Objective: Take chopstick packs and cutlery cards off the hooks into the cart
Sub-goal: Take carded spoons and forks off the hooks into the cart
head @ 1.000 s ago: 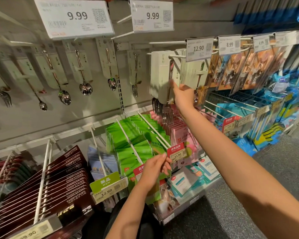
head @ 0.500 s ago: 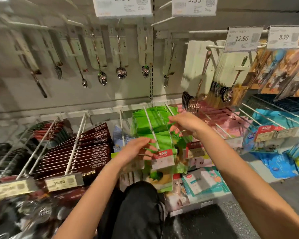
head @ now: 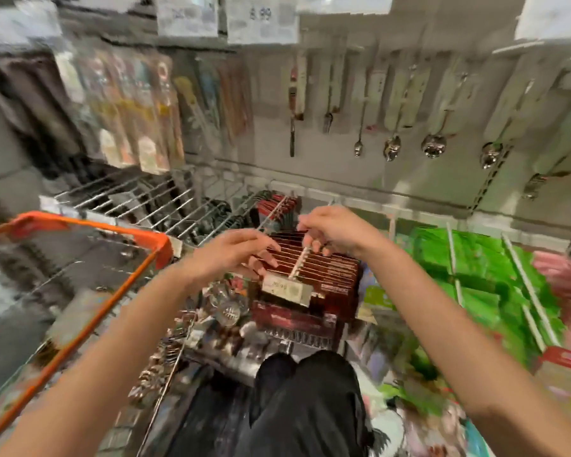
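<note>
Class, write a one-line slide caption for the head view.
Both hands reach the dark red chopstick packs beside an orange-rimmed cart.

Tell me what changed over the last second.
Both hands left the green packs and shifted left to the dark red chopstick packs. The right hand now curls over their hook; the left hand touches them. Spoon cards still hang untouched.

Spoons (head: pixel 433 146) are gleaming as polished metal; the cart (head: pixel 89 222) rim is looking like glossy orange plastic over wire.

Chopstick packs (head: pixel 323 268) on white hook (head: pixel 300 263)
</note>
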Available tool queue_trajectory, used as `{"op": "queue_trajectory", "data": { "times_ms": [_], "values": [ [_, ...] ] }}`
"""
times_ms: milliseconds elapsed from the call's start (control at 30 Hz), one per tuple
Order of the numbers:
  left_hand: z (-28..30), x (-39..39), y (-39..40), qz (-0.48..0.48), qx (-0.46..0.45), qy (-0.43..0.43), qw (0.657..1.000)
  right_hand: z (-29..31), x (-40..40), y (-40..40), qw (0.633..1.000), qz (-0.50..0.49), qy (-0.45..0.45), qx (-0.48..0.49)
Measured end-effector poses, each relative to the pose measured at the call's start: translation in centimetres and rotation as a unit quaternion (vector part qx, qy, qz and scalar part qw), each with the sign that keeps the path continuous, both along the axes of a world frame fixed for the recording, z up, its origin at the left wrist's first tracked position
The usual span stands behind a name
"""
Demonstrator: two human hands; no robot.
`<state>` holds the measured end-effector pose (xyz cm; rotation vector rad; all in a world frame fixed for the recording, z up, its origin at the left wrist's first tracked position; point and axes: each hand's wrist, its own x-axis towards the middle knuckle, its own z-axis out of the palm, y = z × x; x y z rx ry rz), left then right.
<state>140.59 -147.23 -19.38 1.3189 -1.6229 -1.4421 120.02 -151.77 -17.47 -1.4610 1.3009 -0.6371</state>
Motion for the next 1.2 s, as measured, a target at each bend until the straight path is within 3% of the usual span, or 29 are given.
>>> {"op": "queue_trajectory", "data": {
  "times_ms": [333, 567, 733, 867, 1067, 1200],
  "values": [
    [4.3, 19.6, 9.5, 0.239, -0.033, -0.091, 0.966, 1.2, 21.8, 2.1, 0.975, 0.217, -0.023, -0.04],
    [2.9, 29.7, 17.9, 0.322, 0.058, -0.16, 0.931, 0.5, 34.4, 7.6, 0.93, 0.366, 0.009, -0.042],
    [-2.4, 35.7, 23.2, 0.394, 0.142, -0.151, 0.895, -1.5, 40.9, 12.1, 0.881, 0.464, 0.089, -0.036],
    [-8.6, 39.4, 27.5, 0.432, 0.213, -0.197, 0.854, -3.7, 45.3, 15.2, 0.83, 0.531, 0.165, -0.048],
    [-16.6, 40.4, 31.5, 0.422, 0.366, -0.146, 0.816, -7.4, 50.7, 17.5, 0.703, 0.65, 0.289, -0.018],
    [-22.0, 40.6, 32.8, 0.42, 0.407, -0.191, 0.789, -10.7, 52.3, 19.0, 0.706, 0.642, 0.3, -0.011]
  ]
}}
